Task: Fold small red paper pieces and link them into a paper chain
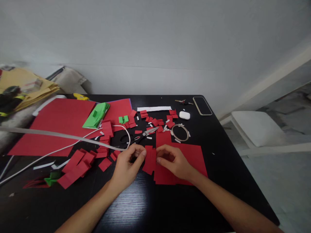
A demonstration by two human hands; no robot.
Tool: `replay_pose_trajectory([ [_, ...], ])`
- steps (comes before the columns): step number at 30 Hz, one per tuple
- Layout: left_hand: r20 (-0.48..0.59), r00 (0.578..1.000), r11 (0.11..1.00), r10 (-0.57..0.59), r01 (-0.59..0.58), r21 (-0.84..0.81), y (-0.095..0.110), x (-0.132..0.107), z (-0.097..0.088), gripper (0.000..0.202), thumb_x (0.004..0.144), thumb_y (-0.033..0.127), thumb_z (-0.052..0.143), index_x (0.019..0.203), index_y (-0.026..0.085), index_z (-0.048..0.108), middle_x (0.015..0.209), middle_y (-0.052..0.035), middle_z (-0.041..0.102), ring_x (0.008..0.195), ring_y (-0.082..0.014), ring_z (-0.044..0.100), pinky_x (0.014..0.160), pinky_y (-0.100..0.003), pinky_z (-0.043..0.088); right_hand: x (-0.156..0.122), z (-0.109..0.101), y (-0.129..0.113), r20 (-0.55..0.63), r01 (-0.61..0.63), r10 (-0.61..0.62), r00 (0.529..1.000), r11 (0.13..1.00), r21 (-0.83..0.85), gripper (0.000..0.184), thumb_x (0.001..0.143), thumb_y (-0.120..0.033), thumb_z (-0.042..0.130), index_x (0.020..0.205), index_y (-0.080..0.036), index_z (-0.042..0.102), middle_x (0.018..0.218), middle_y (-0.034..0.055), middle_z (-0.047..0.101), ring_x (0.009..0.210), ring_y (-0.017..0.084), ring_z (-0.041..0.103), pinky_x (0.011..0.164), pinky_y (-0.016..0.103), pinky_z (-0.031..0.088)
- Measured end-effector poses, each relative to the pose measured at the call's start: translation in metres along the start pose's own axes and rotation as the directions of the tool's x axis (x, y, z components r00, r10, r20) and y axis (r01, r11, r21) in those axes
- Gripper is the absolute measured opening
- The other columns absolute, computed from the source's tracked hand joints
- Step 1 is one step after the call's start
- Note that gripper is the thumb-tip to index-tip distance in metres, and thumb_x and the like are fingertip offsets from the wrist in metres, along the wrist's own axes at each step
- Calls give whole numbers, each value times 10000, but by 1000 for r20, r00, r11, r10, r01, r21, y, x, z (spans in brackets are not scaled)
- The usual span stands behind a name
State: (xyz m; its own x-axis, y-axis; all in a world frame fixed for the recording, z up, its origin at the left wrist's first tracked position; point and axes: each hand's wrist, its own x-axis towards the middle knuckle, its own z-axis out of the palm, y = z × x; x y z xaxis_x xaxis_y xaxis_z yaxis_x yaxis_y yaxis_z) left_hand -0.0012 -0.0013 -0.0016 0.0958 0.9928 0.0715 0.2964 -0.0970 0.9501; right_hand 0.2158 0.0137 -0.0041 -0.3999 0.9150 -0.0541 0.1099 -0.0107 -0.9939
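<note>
My left hand (pixel 130 163) is closed in a pinch, thumb against fingertips, at the left edge of a small folded red paper piece (pixel 149 158). Facing it, my right hand (pixel 173 160) has its fingers curled and its thumb close to them at the right edge of this piece. The exact grip of the fingertips is small to see. Larger red paper sheets (pixel 191 158) lie flat under and beside my right hand. Just beyond my hands, scissors (pixel 148 132) with dark handles rest among small red paper pieces (pixel 157 122) and white scraps.
A roll of tape (pixel 180 132), a white case (pixel 184 115), keys (pixel 184 102) and a phone (pixel 202 106) lie at the right. Leftward are green paper (pixel 96 115), big red sheets (pixel 55 123), folded red pieces (pixel 77 165) and a white cable (pixel 60 151). A white chair (pixel 257 127) stands beyond the table's right edge.
</note>
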Motion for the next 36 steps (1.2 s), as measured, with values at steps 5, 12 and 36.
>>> replay_pose_trajectory([
  [5, -1, 1000, 1000, -8, 8, -2, 0, 1, 1, 204, 985, 365, 622, 929, 180, 686, 743, 5, 618, 689, -136, 557, 650, -244, 458, -1, -1, -1, 19, -22, 21, 1000, 1000, 22, 183, 912, -251, 679, 1085, -215, 728, 885, 32, 799, 793, 186, 735, 713, 294, 532],
  [12, 18, 1000, 1000, 4, -3, -27, 1, 1, 1, 185, 990, 349, 623, 946, 184, 695, 801, -8, 675, 732, -142, 610, 693, -248, 491, -1, 0, 1, -1, 4, -4, 1000, 999, 51, 216, 906, -261, 714, 1118, -228, 741, 986, 51, 814, 889, 208, 762, 799, 325, 576],
  [36, 94, 986, 961, -141, 159, -227, 0, 0, 6, 243, 932, 382, 701, 1084, 198, 655, 940, -27, 696, 811, -143, 658, 778, -265, 554, 1, 0, 1, -18, 104, -103, 995, 967, 231, 554, 851, -194, 802, 1348, -291, 577, 1230, 66, 740, 1154, 237, 711, 995, 419, 579],
])
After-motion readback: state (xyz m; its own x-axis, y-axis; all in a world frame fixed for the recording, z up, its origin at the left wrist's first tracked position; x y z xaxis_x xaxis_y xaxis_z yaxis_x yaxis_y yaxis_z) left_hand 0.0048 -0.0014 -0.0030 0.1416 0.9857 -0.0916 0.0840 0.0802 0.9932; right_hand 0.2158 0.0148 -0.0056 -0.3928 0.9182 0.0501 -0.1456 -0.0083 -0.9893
